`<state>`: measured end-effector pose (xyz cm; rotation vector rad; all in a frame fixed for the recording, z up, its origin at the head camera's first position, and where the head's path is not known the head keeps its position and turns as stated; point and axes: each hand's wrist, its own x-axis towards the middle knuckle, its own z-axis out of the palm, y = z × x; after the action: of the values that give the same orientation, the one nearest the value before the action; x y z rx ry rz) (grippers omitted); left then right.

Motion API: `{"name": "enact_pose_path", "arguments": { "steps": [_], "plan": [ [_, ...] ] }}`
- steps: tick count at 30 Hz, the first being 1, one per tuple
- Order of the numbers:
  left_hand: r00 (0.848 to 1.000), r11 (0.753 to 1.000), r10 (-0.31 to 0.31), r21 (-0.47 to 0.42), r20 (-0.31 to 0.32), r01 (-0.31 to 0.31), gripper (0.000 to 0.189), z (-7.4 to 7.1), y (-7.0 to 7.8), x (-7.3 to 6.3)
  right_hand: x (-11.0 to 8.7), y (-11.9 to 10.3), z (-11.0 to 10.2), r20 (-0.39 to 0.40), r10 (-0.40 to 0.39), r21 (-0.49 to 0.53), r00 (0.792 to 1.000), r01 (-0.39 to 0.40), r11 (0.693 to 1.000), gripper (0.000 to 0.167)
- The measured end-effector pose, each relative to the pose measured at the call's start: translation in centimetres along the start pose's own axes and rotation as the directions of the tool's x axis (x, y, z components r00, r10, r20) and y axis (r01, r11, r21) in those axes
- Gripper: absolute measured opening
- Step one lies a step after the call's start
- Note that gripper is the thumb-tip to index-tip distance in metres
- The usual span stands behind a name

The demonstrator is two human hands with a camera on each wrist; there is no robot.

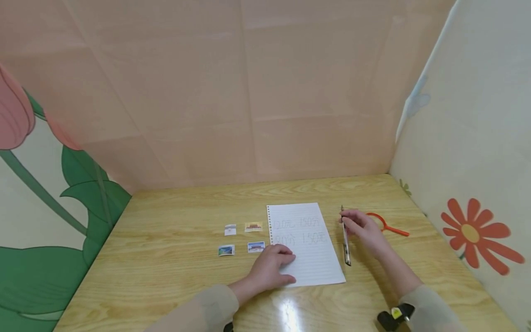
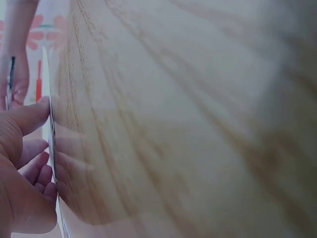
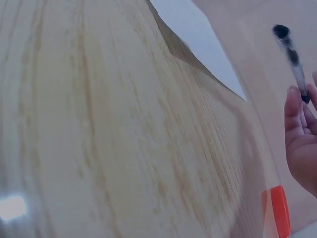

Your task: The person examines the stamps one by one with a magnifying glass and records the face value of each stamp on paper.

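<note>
My left hand rests on the lower left part of a lined, hole-edged sheet of paper, thumb and fingers spread. Faint handwritten figures and characters run in two rows across its upper half. To the right of the sheet, my right hand pinches a pen between thumb and fingers. Its dark end points towards me, and the right wrist view shows the pen with its clear barrel. Left of the paper lie stamp-like picture pieces, among them a yellow one and a blue one.
Behind my right hand lies a red-framed magnifying glass, partly covered by the hand. Two more small stamp-like pieces, a pale one and a green-blue one, lie farther left. Flowered panels and a pinkish backdrop bound the wooden table.
</note>
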<state>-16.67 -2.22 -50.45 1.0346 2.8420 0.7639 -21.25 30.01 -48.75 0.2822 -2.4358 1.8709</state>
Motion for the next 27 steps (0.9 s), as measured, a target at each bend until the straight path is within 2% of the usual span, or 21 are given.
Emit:
{"name": "enact_pose_path", "arguments": {
  "steps": [5,8,15,24,27],
  "plan": [
    [1.000,1.000,-0.001,-0.011,0.009,0.001,0.058,0.0,0.0,0.0,0.1,0.1,-0.1,-0.014,0.016,-0.044,1.000,-0.016,0.999,0.038],
    [1.000,1.000,0.007,-0.015,0.012,-0.007,0.057,-0.1,0.0,0.0,0.3,0.6,-0.2,-0.016,0.010,-0.106,1.000,-0.012,0.994,0.032],
    [1.000,0.999,0.024,-0.028,0.018,-0.023,0.053,-0.3,-0.1,-0.1,0.7,1.8,-0.2,-0.053,0.007,-0.302,0.999,-0.023,0.953,0.031],
    [0.999,0.995,0.038,-0.095,-0.033,-0.041,0.046,-1.2,0.1,-0.5,0.8,2.0,-0.2,-0.057,0.084,-0.347,0.995,-0.099,0.933,0.040],
    [0.999,0.988,0.006,-0.152,-0.054,-0.014,0.046,-1.8,0.3,-0.7,0.8,2.0,-0.2,-0.067,0.090,-0.370,0.994,-0.108,0.923,0.040]
  ]
}}
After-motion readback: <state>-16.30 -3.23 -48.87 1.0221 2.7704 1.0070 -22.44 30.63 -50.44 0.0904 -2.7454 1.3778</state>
